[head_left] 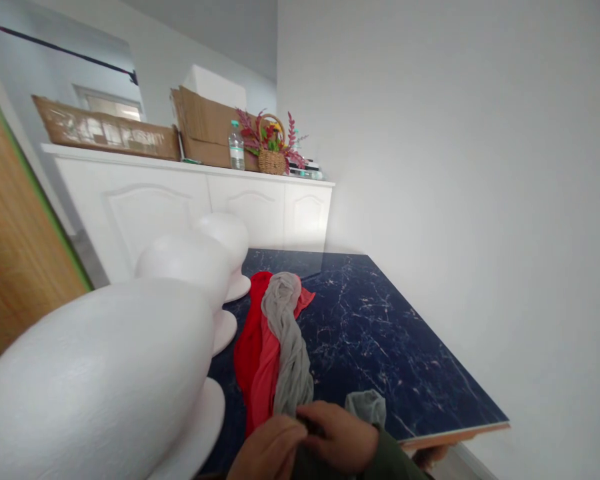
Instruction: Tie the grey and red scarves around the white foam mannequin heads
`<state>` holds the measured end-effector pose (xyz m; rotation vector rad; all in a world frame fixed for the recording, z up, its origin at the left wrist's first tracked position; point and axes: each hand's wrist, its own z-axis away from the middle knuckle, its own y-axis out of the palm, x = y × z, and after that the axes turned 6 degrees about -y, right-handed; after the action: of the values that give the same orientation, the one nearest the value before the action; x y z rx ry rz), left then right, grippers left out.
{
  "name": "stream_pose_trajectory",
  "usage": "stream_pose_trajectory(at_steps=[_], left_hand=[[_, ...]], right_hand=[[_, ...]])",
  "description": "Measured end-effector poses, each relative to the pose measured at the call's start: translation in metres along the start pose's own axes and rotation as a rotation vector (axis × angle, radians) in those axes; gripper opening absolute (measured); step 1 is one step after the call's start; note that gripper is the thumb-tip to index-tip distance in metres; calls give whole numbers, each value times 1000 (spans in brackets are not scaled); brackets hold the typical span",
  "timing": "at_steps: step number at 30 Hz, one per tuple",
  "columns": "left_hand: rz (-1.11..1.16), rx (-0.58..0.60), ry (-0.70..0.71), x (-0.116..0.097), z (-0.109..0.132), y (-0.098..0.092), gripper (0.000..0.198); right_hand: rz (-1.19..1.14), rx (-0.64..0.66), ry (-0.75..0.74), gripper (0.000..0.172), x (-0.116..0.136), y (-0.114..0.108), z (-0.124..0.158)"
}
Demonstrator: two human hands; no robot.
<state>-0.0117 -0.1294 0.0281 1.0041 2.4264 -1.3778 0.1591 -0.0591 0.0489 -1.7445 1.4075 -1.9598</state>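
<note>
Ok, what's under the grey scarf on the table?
The grey scarf lies over a red cloth, visible along its left edge, on a dark blue marble tabletop. Whatever sits directly beneath the scarf is covered.

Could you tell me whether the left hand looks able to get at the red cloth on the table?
Probably yes. The left hand is on the grey scarf, and the red cloth lies just ahead on the table, nothing in the way.
</note>
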Motion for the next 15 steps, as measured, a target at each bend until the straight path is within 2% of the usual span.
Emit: stream_pose_trajectory(at_steps=[2,5,6,8,11,15], left_hand=[[32,71,-28,-8,-37,16,30],[68,175,-123,-12,-70,41,39],[77,223,-126,-11,-74,48,42],[83,304,-124,-4,-72,61,49],[81,356,-128,8,-62,70,53],[67,389,-144,15,-58,72,55]], right_hand=[[-86,-5,-88,37,-6,-10,-5],[-28,-246,-33,33,-27,-21,-8],[15,-321,10,31,-35,-22,-8],[70,-388,62,26,-46,-20,-7],[113,-386,79,24,-51,-12,-5],[135,-362,100,25,-47,-9,-4]])
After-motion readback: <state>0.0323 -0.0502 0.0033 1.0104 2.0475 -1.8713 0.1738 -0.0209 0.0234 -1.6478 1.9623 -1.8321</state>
